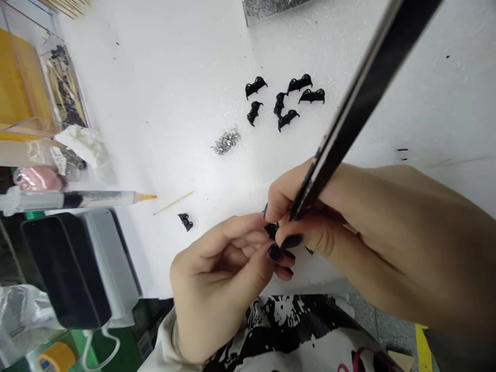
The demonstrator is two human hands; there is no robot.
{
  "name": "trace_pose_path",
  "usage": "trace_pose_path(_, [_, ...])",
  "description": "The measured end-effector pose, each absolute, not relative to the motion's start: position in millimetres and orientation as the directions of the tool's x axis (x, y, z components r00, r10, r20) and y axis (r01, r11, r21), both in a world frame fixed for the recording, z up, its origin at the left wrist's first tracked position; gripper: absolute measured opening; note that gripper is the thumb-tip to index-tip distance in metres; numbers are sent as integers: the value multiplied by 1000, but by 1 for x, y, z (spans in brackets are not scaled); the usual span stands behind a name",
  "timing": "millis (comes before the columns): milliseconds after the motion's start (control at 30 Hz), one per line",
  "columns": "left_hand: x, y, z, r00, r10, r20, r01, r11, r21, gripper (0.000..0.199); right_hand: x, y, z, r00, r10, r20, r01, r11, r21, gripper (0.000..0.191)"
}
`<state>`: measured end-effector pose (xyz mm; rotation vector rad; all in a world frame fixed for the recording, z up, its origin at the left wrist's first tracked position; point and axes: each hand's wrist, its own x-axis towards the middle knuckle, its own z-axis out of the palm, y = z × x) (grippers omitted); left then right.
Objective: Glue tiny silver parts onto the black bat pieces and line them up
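Between the thumb and fingertips of my left hand (pixel 232 274) is a small black part (pixel 271 230), mostly covered by fingers. My right hand (pixel 349 222) grips long dark tweezers (pixel 349 103) near their lower end, its fingertips touching those of my left hand. The tweezer tips are hidden. Several similar black parts (pixel 312 96) lie on the white surface beyond my hands, beside a small pile of silvery metal pieces (pixel 227 140). Another black part (pixel 185 222) rests left of my left hand, near a thin yellow stick (pixel 173 202).
At the left lie a syringe (pixel 104 198) with an orange tip, a dark phone (pixel 65 268), crumpled white tissue (pixel 85 150) and a clear box (pixel 62 82) of sticks. A clear container (pixel 267 9) stands at the far edge of the white table (pixel 163 93).
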<state>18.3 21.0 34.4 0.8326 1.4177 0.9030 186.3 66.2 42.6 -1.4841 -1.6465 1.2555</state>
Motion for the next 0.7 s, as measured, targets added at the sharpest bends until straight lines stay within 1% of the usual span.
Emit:
trace_pose_path(67, [18,21,34,-33,897,-440,-21,439,898,37,199,70,41,-422,898,-122,430,80,-899,20])
trace_pose_path(133, [19,21,34,-26,901,-434,-29,433,901,32,208,72,40,-513,854,-86,415,159,-896,19])
trace_pose_path(267, [20,21,35,-52,906,-419,-9,419,908,19,210,74,39,-518,852,-68,402,173,-899,25])
trace_pose_path(333, [20,22,35,-61,908,-414,-11,414,910,18,208,74,38,-528,847,-65,399,179,-899,30])
trace_pose_path(433, [20,21,36,-43,907,-419,-34,418,908,21,207,74,37,-532,845,-57,387,183,-904,34])
trace_pose_path(500, [20,22,36,-29,907,-421,-50,419,907,23,208,74,37,-533,844,-57,383,180,-906,33])
trace_pose_path(700, [20,22,36,-3,902,-432,-119,429,896,23,210,76,40,-576,814,-76,349,160,-923,23])
